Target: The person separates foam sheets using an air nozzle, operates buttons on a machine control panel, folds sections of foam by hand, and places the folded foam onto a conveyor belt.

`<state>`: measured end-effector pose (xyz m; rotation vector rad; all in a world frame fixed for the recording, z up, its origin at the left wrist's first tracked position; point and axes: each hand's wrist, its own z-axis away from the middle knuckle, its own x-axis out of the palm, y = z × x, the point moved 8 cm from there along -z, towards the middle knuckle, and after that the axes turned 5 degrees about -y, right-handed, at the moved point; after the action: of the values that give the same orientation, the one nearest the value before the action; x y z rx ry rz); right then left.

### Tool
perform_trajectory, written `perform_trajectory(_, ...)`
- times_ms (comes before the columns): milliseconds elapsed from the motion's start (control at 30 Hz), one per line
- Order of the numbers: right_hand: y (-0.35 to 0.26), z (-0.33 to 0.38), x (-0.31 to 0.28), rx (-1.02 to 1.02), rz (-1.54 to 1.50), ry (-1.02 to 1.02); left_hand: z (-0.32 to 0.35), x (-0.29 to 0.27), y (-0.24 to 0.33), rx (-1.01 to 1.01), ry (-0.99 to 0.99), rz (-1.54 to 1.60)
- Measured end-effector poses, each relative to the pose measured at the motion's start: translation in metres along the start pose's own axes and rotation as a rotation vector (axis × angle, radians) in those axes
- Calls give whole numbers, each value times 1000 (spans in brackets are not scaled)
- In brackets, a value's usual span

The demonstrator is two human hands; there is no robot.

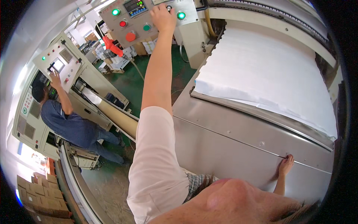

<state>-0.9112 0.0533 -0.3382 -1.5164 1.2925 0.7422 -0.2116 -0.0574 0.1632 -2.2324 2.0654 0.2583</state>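
My left arm reaches up to a grey control panel (136,28) with green and red lamps, push buttons and a lit digital display (135,6). My left hand (163,18) is closed at a small metal knob (169,8) beside a green-lit button (181,15). Far to the right, my right hand (286,165) rests on a bare metal machine cover (220,149), its fingers curled at the seam; what they grip, if anything, is hidden. Beyond the cover lies a wide white sheet (261,71) with a ragged left edge, ending at a metal bar (261,119).
At left, a co-worker (71,119) in dark blue raises a hand to another control cabinet (59,65). A long pale roll (115,117) lies between us. Cardboard boxes (41,194) are stacked lower left. A red-handled device (112,46) hangs beside the panel on a cable.
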Motion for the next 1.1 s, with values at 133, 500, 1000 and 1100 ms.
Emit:
perform_trajectory(133, -1, 0, 0, 11, 4, -1, 0, 2, -1, 4, 2, -11)
perform_trajectory(500, 6, -1, 5, 22, -1, -8, 4, 0, 1, -20, 20, -1)
perform_trajectory(1000, 0, 1, 1, 5, 24, -5, 3, 0, -2, -15, 13, 1)
perform_trajectory(1100, -3, 2, -1, 15, 43, -25, 3, -1, -2, -6, 13, -2)
